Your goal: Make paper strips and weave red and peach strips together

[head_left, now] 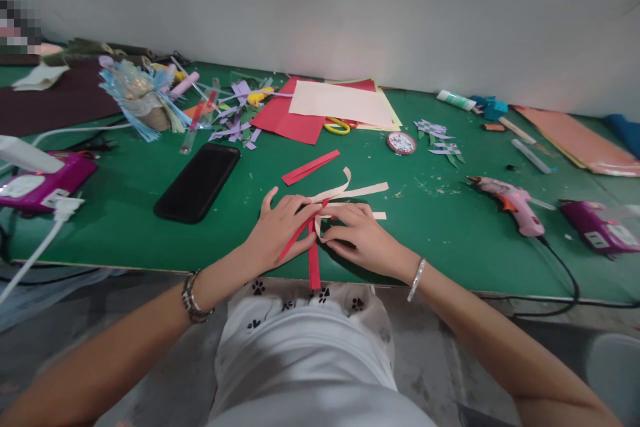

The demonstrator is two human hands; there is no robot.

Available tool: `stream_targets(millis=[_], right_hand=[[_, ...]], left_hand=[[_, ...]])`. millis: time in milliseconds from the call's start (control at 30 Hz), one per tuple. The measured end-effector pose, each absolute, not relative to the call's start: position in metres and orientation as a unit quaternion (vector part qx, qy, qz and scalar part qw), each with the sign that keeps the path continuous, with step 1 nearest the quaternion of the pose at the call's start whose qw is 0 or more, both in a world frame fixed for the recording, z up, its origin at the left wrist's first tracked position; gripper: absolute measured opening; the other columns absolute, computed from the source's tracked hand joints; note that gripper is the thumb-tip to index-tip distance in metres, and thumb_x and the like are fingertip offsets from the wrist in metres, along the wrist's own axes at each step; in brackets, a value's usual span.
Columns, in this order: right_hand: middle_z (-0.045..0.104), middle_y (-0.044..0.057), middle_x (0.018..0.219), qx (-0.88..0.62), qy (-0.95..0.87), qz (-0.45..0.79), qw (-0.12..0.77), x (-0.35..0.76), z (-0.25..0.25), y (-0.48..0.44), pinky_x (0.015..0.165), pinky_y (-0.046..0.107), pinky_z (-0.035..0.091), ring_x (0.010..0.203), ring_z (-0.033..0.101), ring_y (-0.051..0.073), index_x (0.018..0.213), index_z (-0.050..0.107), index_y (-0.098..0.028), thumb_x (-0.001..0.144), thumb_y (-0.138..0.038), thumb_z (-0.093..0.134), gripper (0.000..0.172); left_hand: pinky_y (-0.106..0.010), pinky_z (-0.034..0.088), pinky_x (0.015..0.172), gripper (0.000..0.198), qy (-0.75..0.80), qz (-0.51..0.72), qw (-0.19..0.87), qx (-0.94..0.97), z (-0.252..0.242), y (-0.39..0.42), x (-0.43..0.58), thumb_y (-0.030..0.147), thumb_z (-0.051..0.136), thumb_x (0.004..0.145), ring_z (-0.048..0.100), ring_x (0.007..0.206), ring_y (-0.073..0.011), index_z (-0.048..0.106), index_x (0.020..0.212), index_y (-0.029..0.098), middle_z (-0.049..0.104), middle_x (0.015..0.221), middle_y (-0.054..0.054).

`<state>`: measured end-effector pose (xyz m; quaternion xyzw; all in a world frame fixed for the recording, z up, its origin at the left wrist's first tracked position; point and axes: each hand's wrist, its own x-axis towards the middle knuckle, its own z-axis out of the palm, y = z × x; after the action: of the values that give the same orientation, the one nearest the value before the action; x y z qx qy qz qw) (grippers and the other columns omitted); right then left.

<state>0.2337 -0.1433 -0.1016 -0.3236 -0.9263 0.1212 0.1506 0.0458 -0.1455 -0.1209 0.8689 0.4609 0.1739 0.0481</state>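
Observation:
Both hands are close together over woven paper strips near the table's front edge. My left hand (pixel 286 223) is closed on the red paper strips (pixel 314 267), one hanging down past the edge and another slanting to the lower left. Cream paper strips (pixel 370 191) stick out to the right, one of them curling upward. My right hand (pixel 357 233) pinches a bent cream strip (pixel 319 230) close to the crossing. Fingers hide most of the place where the strips cross. A loose folded red strip (pixel 311 167) lies just beyond my hands.
A black phone (pixel 198 183) lies to the left, by a purple power strip (pixel 45 180). A pink glue gun (pixel 515 203) rests at right with its cord over the edge. Behind are paper sheets (pixel 340 103), yellow-handled scissors (pixel 337 125), a round tin (pixel 401 142) and lilac woven pieces (pixel 243 113).

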Motion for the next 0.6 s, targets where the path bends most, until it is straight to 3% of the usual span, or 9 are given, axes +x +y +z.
stream_targets(millis=[200,367,467,600], right_hand=[[0.056,0.006,0.11,-0.323,-0.91,0.218,0.138,0.233,-0.096,-0.139,0.087,0.035,0.029,0.103,0.047,0.017,0.082,0.061,-0.019,0.088,-0.024,0.035,0.027],[0.061,0.006,0.091,-0.35,-0.878,0.242,0.218,0.232,-0.097,-0.131,0.076,0.028,0.04,0.087,0.054,0.013,0.085,0.058,-0.017,0.083,-0.013,0.037,0.022],[0.058,0.006,0.086,-0.365,-0.88,0.216,0.215,0.232,-0.1,-0.124,0.068,0.025,0.043,0.078,0.054,0.013,0.091,0.056,-0.016,0.077,-0.007,0.042,0.022],[0.055,0.008,0.09,-0.36,-0.914,0.124,0.138,0.231,-0.102,-0.114,0.067,0.027,0.042,0.075,0.053,0.014,0.094,0.058,-0.015,0.076,-0.011,0.048,0.021]], left_hand=[[-0.052,0.014,0.098,0.028,0.462,0.178,0.042,0.868,-0.121,-0.146,0.045,0.027,0.043,0.078,0.05,0.101,-0.0217,0.051,0.105,0.024,0.056,0.107,-0.007],[-0.054,0.014,0.097,0.026,0.462,0.177,0.046,0.868,-0.12,-0.146,0.047,0.027,0.042,0.08,0.05,0.101,-0.0214,0.052,0.104,0.024,0.055,0.106,-0.007],[-0.056,0.015,0.096,0.026,0.468,0.169,0.046,0.866,-0.12,-0.146,0.047,0.029,0.042,0.08,0.05,0.101,-0.0229,0.052,0.104,0.024,0.055,0.106,-0.008],[-0.058,0.015,0.096,0.024,0.474,0.164,0.045,0.864,-0.121,-0.145,0.047,0.03,0.043,0.08,0.05,0.101,-0.024,0.053,0.101,0.023,0.055,0.106,-0.009]])
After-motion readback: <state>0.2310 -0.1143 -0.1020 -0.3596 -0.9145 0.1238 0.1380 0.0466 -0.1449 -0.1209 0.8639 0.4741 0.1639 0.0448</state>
